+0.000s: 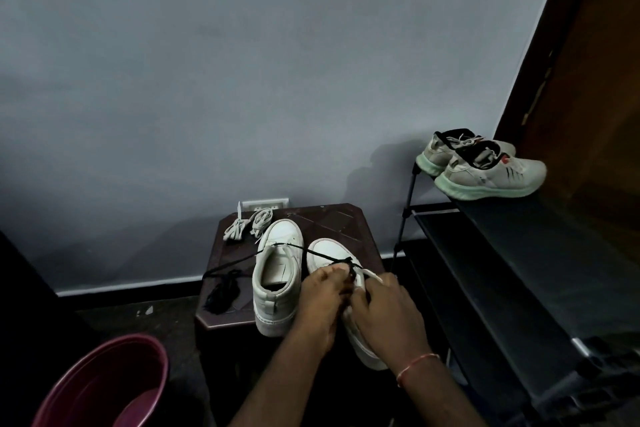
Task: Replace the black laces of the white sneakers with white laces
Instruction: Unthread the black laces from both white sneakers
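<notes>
Both sneakers sit on the stool (346,218), toes toward the wall.
Left sneaker (277,274): no lace seen in it.
Right sneaker (327,248): mid-part hidden under both hands.

Left hand (320,300): fingers curled tight at the eyelet rows, pinching the black lace (313,252) as far as can be made out.
Right hand (384,305): wrapped round the right sneaker's side, steadying it. Exact finger contact is hidden.

Black lace: taut. It runs from the pinch up and left, across the left sneaker's toe, then droops toward the stool's left edge.
Black heap (221,293): on the stool, left of the left sneaker. Probably the lace already out.

White laces (247,227): two bundles at the far-left corner of the stool, beyond the left sneaker, untouched.

Judgement: the step is unthreading the right sneaker; relacing has not begun.
Key relation: the free length lies left of the pinch and the sneaker's long axis points at the wall, so the pull goes leftward across the shoe.
The left hand is nearer the lace run and the white laces, so the right hand is better kept as a clamp.
Risk: the lace snags on the left sneaker
</notes>
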The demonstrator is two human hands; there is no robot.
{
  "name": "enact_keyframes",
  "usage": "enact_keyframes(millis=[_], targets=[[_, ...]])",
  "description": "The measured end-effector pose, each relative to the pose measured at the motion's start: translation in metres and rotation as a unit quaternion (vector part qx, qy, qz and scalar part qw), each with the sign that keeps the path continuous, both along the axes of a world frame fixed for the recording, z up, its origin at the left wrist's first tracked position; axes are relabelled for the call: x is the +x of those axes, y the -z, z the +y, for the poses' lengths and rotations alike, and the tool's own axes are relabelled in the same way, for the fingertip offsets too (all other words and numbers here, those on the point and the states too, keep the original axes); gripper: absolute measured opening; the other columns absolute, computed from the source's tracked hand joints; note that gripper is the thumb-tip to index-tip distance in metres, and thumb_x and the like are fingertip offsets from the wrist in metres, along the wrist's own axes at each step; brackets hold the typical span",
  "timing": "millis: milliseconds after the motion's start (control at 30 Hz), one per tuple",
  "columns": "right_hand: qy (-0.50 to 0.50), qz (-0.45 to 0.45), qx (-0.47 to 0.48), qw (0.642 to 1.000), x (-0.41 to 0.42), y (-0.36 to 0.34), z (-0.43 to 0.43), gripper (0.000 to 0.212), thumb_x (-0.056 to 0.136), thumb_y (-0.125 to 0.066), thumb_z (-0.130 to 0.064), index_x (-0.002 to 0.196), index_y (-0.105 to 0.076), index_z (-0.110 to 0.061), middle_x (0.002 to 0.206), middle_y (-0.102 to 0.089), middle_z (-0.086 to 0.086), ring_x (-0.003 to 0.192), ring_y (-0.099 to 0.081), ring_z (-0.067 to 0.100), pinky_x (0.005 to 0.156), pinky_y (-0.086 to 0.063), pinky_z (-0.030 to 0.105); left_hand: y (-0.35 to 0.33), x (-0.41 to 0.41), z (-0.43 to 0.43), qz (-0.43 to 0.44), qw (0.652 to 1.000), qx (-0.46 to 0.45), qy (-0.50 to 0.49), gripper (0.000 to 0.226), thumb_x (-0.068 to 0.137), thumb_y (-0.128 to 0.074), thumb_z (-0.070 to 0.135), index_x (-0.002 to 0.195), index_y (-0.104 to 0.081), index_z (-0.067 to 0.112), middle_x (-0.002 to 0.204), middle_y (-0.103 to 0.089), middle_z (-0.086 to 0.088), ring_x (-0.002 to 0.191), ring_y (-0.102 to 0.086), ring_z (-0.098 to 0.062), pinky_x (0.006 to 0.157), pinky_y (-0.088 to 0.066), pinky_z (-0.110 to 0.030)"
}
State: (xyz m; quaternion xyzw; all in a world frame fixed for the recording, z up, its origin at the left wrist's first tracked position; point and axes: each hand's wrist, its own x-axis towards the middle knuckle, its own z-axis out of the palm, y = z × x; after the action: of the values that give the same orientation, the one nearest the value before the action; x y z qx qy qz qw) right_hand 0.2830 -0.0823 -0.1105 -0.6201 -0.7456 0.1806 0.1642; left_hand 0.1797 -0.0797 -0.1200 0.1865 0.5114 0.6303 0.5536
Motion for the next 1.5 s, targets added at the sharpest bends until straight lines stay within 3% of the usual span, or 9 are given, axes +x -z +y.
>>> enact_keyframes(millis=[133, 367, 633, 967, 1033, 1100, 1167, 1233, 1500], targets=[[-0.007, -0.014, -0.01, 1.0, 0.0, 0.001, 0.006, 0.038, 0.094, -0.037, -0.045, 0.108, -0.063, -0.021, 0.116, -0.049, 0.005, 0.107, -0.053, 0.026, 0.085, -0.045, 0.035, 0.016, 0.002, -0.001, 0.174, 0.984, 0.005, -0.032, 0.013, 0.082, -0.07, 0.004, 0.072, -0.07, 0.012, 0.071, -0.071, -0.008, 0.067, -0.062, -0.017, 0.069, -0.051, -0.033], [-0.007, -0.024, -0.01, 1.0, -0.001, 0.001, 0.006, 0.04, 0.095, -0.033, -0.048, 0.109, -0.061, -0.024, 0.118, -0.049, 0.004, 0.109, -0.052, 0.025, 0.087, -0.045, 0.036, 0.017, -0.002, 0.004, 0.342, 0.939, 0.033, -0.026, 0.013, 0.087, -0.065, 0.011, 0.075, -0.068, 0.015, 0.071, -0.07, -0.002, 0.064, -0.061, -0.012, 0.068, -0.052, -0.032], [-0.004, -0.023, -0.015, 1.0, -0.002, 0.0, 0.008, 0.037, 0.096, -0.035, -0.043, 0.112, -0.06, -0.021, 0.118, -0.049, 0.007, 0.109, -0.053, 0.028, 0.085, -0.045, 0.036, -0.008, -0.012, -0.001, -0.077, 0.995, 0.058, -0.027, 0.024, 0.097, -0.048, 0.011, 0.076, -0.058, 0.009, 0.065, -0.061, -0.001, 0.06, -0.059, -0.011, 0.06, -0.051, -0.024], [0.007, -0.044, -0.023, 0.999, -0.008, -0.005, 0.006, 0.038, 0.093, -0.036, -0.052, 0.115, -0.058, -0.03, 0.121, -0.047, 0.004, 0.111, -0.052, 0.027, 0.087, -0.045, 0.038, 0.033, -0.01, 0.004, 0.411, 0.909, 0.036, -0.059, 0.016, 0.085, -0.069, 0.021, 0.074, -0.071, 0.009, 0.07, -0.067, -0.002, 0.064, -0.058, -0.012, 0.063, -0.044, -0.024], [0.008, -0.039, -0.027, 0.999, -0.008, -0.007, 0.005, 0.038, 0.093, -0.035, -0.052, 0.116, -0.057, -0.03, 0.123, -0.047, 0.005, 0.111, -0.052, 0.029, 0.087, -0.044, 0.039, 0.024, -0.008, 0.004, 0.36, 0.931, 0.037, -0.038, 0.024, 0.085, -0.064, 0.028, 0.071, -0.064, 0.008, 0.064, -0.063, -0.002, 0.059, -0.053, -0.013, 0.061, -0.044, -0.029], [0.007, -0.035, -0.037, 0.999, -0.008, -0.008, 0.007, 0.038, 0.091, -0.037, -0.052, 0.117, -0.057, -0.031, 0.123, -0.047, 0.007, 0.111, -0.053, 0.032, 0.088, -0.044, 0.039, 0.003, -0.009, 0.001, 0.135, 0.989, 0.053, -0.04, 0.02, 0.091, -0.059, 0.021, 0.076, -0.058, 0.008, 0.065, -0.061, -0.004, 0.061, -0.052, -0.014, 0.057, -0.047, -0.027], [0.006, -0.037, -0.042, 0.998, -0.009, -0.009, 0.01, 0.039, 0.088, -0.04, -0.052, 0.118, -0.056, -0.031, 0.123, -0.047, 0.009, 0.11, -0.054, 0.034, 0.088, -0.044, 0.04, -0.021, -0.016, -0.004, -0.098, 0.989, 0.105, -0.025, 0.018, 0.097, -0.049, 0.015, 0.08, -0.057, 0.012, 0.069, -0.062, -0.001, 0.058, -0.055, -0.01, 0.054, -0.05, -0.022], [0.006, -0.04, -0.045, 0.998, -0.011, -0.009, 0.012, 0.04, 0.085, -0.043, -0.05, 0.117, -0.056, -0.031, 0.124, -0.047, 0.009, 0.109, -0.054, 0.034, 0.088, -0.045, 0.04, -0.034, -0.025, -0.005, -0.157, 0.977, 0.142, -0.035, 0.019, 0.098, -0.047, 0.015, 0.082, -0.056, 0.014, 0.074, -0.063, 0.0, 0.057, -0.056, -0.007, 0.053, -0.051, -0.019], [0.011, -0.047, -0.041, 0.998, -0.013, -0.007, 0.01, 0.038, 0.093, -0.035, -0.048, 0.118, -0.057, -0.031, 0.124, -0.046, 0.008, 0.11, -0.052, 0.032, 0.088, -0.044, 0.039, 0.014, -0.007, -0.009, 0.33, 0.94, 0.09, 0.006, 0.019, 0.089, -0.067, 0.016, 0.07, -0.068, 0.015, 0.054, -0.062, 0.01, 0.053, -0.053, 0.003, 0.053, -0.042, -0.018]])
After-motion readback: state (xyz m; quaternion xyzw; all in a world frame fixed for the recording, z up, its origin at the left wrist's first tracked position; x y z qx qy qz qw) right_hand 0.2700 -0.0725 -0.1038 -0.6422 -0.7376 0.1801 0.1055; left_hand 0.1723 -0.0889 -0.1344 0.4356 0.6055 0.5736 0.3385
